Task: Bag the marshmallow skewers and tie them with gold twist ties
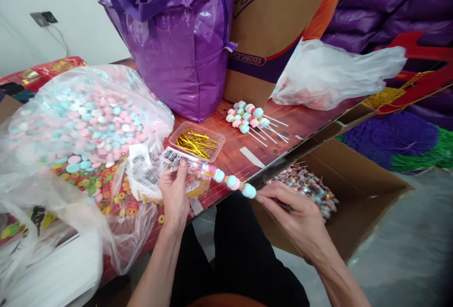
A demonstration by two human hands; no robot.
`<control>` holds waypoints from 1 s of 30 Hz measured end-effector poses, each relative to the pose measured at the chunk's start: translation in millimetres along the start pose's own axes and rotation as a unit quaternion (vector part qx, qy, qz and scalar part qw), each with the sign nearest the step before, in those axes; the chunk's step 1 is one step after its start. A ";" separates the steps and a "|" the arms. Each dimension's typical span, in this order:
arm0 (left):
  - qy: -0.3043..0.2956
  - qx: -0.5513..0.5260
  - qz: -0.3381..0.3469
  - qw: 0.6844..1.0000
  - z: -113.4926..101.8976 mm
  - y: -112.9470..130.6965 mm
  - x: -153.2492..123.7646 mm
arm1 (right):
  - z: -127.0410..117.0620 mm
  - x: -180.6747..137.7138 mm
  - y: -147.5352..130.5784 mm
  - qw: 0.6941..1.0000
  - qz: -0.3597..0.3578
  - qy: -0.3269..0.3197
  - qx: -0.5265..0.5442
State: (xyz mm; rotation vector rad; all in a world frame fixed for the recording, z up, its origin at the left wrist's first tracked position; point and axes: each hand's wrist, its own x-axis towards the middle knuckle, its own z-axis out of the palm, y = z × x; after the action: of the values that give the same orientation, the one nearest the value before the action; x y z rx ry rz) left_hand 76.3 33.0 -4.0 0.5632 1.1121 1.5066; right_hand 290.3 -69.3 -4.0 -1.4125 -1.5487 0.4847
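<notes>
My left hand (176,195) pinches a small clear printed wrapper (172,155) between thumb and fingers at the table's front edge. A candy skewer (233,183) of pale blue, pink and yellowish pieces points into the wrapper's mouth, its far end inside or behind the plastic; I cannot tell which. At its near end my right hand (295,212) is closed with fingertips on the stick, which the fingers mostly hide. Beside my left hand lies a pile of similar wrappers (140,167). Just behind, a clear plastic tray (220,148) holds gold twist ties (196,142).
Clear bags of pastel candies (102,118) and fruit-coloured rings (122,198) cover the left. Several bare candy skewers (244,117) lie farther back, before a purple bag (187,56) and a carton (262,28). Below right, an open box (364,174) contains many candy skewers (318,191).
</notes>
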 end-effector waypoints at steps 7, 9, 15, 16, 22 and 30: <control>-0.056 0.028 -0.060 0.996 -1.0 2.6 1.3 | 3.9 0.1 3.5 1.000 -0.016 0.023 0.010; -0.053 0.025 -0.053 0.997 -1.3 2.1 0.6 | 8.9 -1.4 5.5 0.999 0.009 0.036 0.017; -0.052 0.041 -0.022 0.998 -3.8 -4.8 -0.5 | 18.4 -5.5 4.9 0.995 0.078 -0.018 0.053; -0.059 0.040 -0.021 0.997 -4.1 -5.6 -0.6 | 18.3 -5.8 4.8 0.995 0.082 -0.024 0.060; -0.086 0.046 -0.047 0.994 -1.3 -8.0 -5.9 | 21.0 -7.4 7.6 0.995 0.087 -0.008 0.053; -0.103 0.021 -0.091 0.990 5.1 -13.9 -17.8 | 36.3 -7.4 -6.8 1.000 -0.006 0.012 -0.016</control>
State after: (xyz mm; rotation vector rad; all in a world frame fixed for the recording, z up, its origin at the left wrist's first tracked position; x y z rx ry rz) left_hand 92.0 17.0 -9.9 0.6154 1.0072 1.2415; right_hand 255.5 -67.1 -18.4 -1.4268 -1.5516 0.4355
